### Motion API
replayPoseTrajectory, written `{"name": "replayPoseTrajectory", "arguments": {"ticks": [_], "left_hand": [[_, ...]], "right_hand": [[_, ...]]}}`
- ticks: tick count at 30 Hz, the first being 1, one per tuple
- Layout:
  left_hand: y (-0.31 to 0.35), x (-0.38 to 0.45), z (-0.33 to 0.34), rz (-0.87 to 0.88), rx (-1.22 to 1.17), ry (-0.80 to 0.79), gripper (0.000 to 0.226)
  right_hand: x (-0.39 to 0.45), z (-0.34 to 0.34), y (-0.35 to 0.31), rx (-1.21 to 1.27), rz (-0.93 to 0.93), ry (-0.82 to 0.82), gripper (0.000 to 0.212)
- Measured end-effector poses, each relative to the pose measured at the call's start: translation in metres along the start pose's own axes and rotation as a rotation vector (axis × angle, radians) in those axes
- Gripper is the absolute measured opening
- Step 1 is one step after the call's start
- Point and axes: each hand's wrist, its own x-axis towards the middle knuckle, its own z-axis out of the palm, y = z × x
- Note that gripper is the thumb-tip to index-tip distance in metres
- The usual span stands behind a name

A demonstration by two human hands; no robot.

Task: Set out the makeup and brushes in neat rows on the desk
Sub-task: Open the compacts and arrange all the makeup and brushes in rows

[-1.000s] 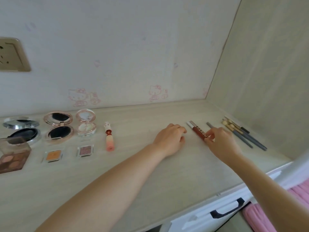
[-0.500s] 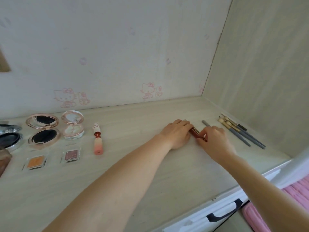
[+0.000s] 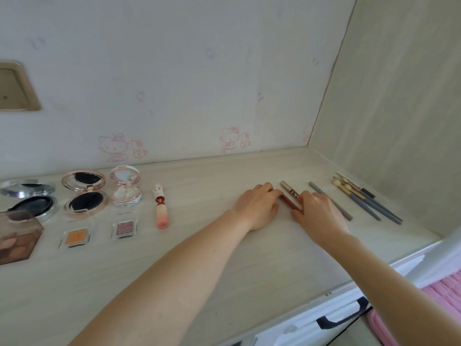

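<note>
Two slim lip tubes, one dark red (image 3: 289, 203) and one with a taupe cap (image 3: 287, 188), lie side by side on the pale wooden desk (image 3: 224, 258). My left hand (image 3: 257, 206) lies on the desk, its fingertips touching the red tube from the left. My right hand (image 3: 316, 216) pinches the tubes' near ends from the right. A grey pencil (image 3: 318, 189) runs partly under my right hand. Several brushes (image 3: 366, 198) lie in a bunch near the right wall.
At the left stand a pink lipstick (image 3: 161, 207), three open compacts (image 3: 84, 193), two small eyeshadow pans (image 3: 124, 228) and a brown palette (image 3: 17, 238). A drawer handle (image 3: 341, 314) and pink fabric (image 3: 436, 308) sit below the desk's front edge.
My left hand slid right across the desk until it met the red tube. My right hand stayed on the tubes. The camera swung a little right, then back.
</note>
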Motion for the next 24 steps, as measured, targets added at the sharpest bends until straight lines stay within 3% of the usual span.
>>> {"name": "replayPoseTrajectory", "arguments": {"ticks": [5,15,20,24], "left_hand": [[0.002,-0.016,-0.008,-0.116,-0.214,0.056,0.028],[-0.011,-0.061,-0.039,-0.515,-0.894,0.326,0.024],[-0.017,-0.102,-0.064,-0.562,-1.251,0.438,0.020],[-0.027,-0.140,-0.082,-0.564,-1.306,0.494,0.014]], "right_hand": [[0.001,-0.001,-0.014,-0.064,0.041,-0.029,0.019],[-0.023,0.001,-0.066,0.398,-0.028,0.108,0.010],[-0.048,-0.005,-0.111,0.690,-0.010,0.008,0.011],[-0.072,-0.009,-0.151,0.814,-0.043,-0.080,0.006]]}}
